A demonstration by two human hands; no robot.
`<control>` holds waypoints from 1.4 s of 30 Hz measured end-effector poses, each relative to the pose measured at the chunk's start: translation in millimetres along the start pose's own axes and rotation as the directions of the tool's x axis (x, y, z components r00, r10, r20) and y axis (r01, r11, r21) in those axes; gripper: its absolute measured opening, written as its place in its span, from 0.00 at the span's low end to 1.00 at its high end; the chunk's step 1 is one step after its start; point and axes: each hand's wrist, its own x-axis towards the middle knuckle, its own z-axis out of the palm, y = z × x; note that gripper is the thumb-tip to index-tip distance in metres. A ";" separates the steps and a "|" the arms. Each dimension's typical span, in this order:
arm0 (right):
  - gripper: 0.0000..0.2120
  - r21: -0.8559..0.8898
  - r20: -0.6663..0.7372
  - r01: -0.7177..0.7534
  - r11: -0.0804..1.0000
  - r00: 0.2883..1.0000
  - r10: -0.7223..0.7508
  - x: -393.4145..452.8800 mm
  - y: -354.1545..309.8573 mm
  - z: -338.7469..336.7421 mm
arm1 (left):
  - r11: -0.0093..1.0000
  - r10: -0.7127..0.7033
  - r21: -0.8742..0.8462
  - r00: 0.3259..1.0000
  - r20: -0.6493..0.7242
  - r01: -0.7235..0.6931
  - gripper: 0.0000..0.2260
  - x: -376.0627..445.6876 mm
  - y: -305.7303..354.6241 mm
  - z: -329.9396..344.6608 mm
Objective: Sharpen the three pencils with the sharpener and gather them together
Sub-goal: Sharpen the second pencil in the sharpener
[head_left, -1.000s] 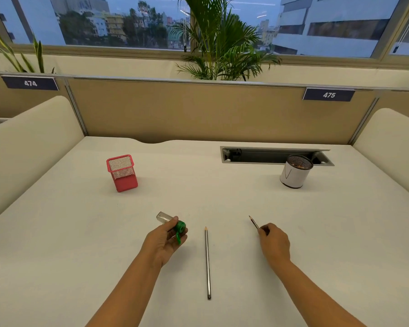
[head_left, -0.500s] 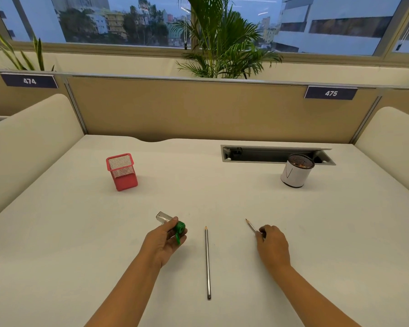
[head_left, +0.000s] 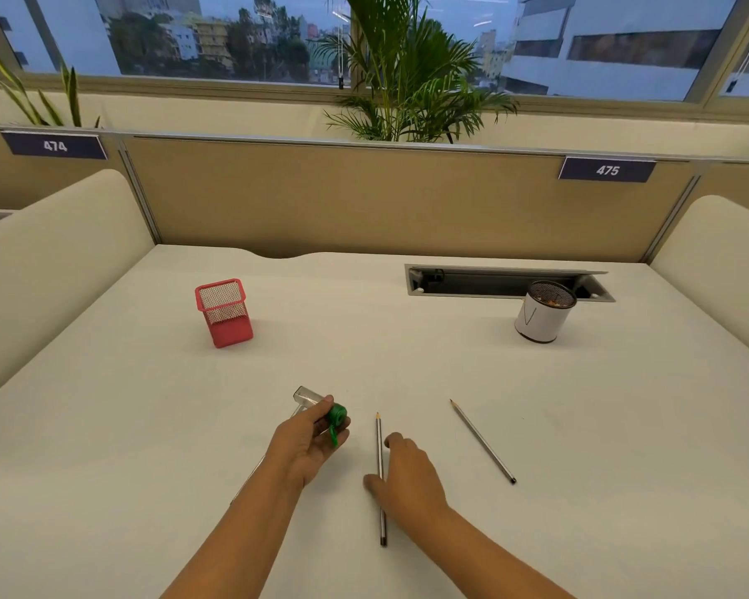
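Note:
My left hand (head_left: 308, 443) grips a green sharpener (head_left: 336, 419) with a clear tube (head_left: 305, 395) sticking out past the fingers, just above the white desk (head_left: 407, 361). A grey pencil (head_left: 379, 432) lies lengthwise in front of me, tip pointing away. My right hand (head_left: 407, 477) rests over its middle, thumb on its left and fingers spread on its right. A second grey pencil (head_left: 483, 443) lies slanted to the right, untouched. A thin pale line shows beside my left wrist; I cannot tell what it is.
A red mesh holder (head_left: 223, 311) stands at the left back. A white cup with a mesh rim (head_left: 541, 317) stands at the right back, in front of an open cable slot (head_left: 494, 283). Padded dividers flank the desk.
My right hand let go of the slanted pencil, which now lies on the desk, and moved left onto the middle pencil. My left hand kept the sharpener in place.

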 end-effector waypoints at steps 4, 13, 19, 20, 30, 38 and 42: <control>0.14 -0.053 -0.035 -0.062 0.997 0.998 0.060 3.1 6.5 -4.5 | 1.000 -0.009 -0.009 1.000 -0.010 0.009 0.03 -1.6 -0.3 -5.4; 0.14 0.302 -0.118 -0.015 0.953 0.992 0.053 1.5 2.8 -19.3 | 0.999 -0.032 -0.039 0.999 -0.030 0.031 0.03 -1.2 3.2 -9.9; 0.09 0.150 -0.197 0.186 0.971 0.968 -0.155 -9.6 -4.9 -28.3 | 0.996 -0.048 -0.073 0.998 -0.028 0.046 0.05 4.2 9.1 -8.2; 0.09 0.121 -0.197 0.197 0.973 0.966 -0.171 -10.6 -4.8 -28.0 | 0.996 -0.046 -0.077 0.999 -0.028 0.044 0.05 4.8 9.7 -7.6; 0.10 0.017 -0.202 0.221 0.975 0.956 -0.213 -16.1 -12.1 -30.6 | 0.998 -0.033 -0.050 0.999 -0.030 0.032 0.06 2.4 9.0 -6.4; 0.12 -0.123 -0.265 0.257 0.959 0.922 -0.281 -20.1 -22.2 -29.9 | 1.000 0.028 0.009 0.999 -0.028 -0.028 0.08 -4.6 5.6 -4.0; 0.12 -0.138 -0.278 0.248 0.959 0.919 -0.278 -21.3 -24.9 -30.1 | 0.999 0.042 0.003 0.999 -0.027 -0.042 0.07 -7.0 5.8 -3.7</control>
